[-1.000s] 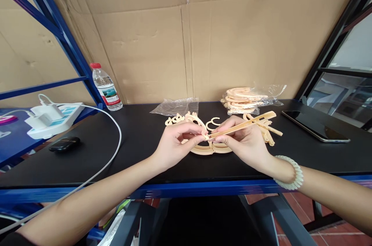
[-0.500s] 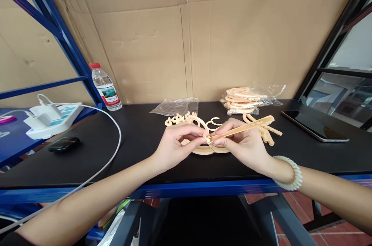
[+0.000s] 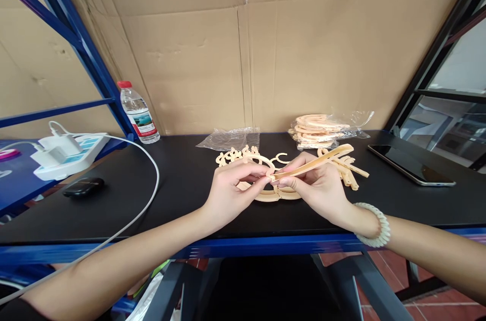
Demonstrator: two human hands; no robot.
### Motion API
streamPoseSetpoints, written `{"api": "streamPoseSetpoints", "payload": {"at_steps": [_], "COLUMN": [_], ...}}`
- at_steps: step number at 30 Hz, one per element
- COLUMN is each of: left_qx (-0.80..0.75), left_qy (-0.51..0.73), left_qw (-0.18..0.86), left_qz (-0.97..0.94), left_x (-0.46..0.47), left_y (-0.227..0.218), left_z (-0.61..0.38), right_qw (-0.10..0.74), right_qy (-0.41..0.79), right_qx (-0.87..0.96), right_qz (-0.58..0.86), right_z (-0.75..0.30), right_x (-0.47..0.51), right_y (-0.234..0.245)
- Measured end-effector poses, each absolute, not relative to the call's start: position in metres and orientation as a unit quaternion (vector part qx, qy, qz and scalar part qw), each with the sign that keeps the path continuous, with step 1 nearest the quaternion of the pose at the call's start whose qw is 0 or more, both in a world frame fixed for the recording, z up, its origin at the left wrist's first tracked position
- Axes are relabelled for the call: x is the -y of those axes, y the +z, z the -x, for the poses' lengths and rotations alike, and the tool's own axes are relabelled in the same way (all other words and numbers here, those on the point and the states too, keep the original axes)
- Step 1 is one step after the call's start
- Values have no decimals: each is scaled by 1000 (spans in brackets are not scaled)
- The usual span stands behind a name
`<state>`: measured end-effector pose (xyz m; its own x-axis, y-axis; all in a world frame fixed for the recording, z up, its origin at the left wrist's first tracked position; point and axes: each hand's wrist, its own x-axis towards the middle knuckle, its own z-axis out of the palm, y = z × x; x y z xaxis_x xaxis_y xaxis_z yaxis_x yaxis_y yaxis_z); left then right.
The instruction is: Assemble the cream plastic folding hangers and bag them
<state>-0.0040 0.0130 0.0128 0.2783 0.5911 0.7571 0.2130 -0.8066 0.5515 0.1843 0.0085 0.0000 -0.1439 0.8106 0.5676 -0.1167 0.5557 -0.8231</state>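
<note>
My right hand (image 3: 319,182) is closed on a long, beige plastic hanger arm (image 3: 322,160), which slants up to the right. The near end of the arm meets the fingertips of my left hand (image 3: 233,187). My left hand pinches a small beige plastic piece (image 3: 272,177) against that end; the fingers hide most of its shape. Behind my left hand lie several small beige hooks (image 3: 231,155). Curved beige hanger pieces (image 3: 266,196) lie on the table below and behind both hands. More beige arms (image 3: 349,176) lie beside my right hand.
On the black table (image 3: 170,209) stand a water bottle (image 3: 140,113) and a bag of beige pieces (image 3: 319,131). A crumpled clear bag (image 3: 230,138), a phone (image 3: 410,164) and a black mouse (image 3: 83,187) lie there too. A white cable (image 3: 154,179) runs from a power strip (image 3: 72,159) across the left side.
The hanger arm has rolled in my right hand, so its curved side now shows instead of its flat holed face. Both hands stay in nearly the same place.
</note>
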Motion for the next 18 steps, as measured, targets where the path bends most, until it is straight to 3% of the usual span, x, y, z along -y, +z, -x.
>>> {"api": "streamPoseSetpoints", "payload": {"at_steps": [11,18], "left_qx": [-288,-327], "left_qy": [559,546], "left_qw": [149,261], "left_qz": [-763,-726], "left_x": [-13,-14], "left_y": [4,3], "left_z": [-1,-5], "right_qw": [591,592], "right_qy": [470,483], "right_qx": [597,558], "right_qz": [273,324], "right_z": [-184,-183], "right_x": [-13,-15], "right_y": [-4,0]}}
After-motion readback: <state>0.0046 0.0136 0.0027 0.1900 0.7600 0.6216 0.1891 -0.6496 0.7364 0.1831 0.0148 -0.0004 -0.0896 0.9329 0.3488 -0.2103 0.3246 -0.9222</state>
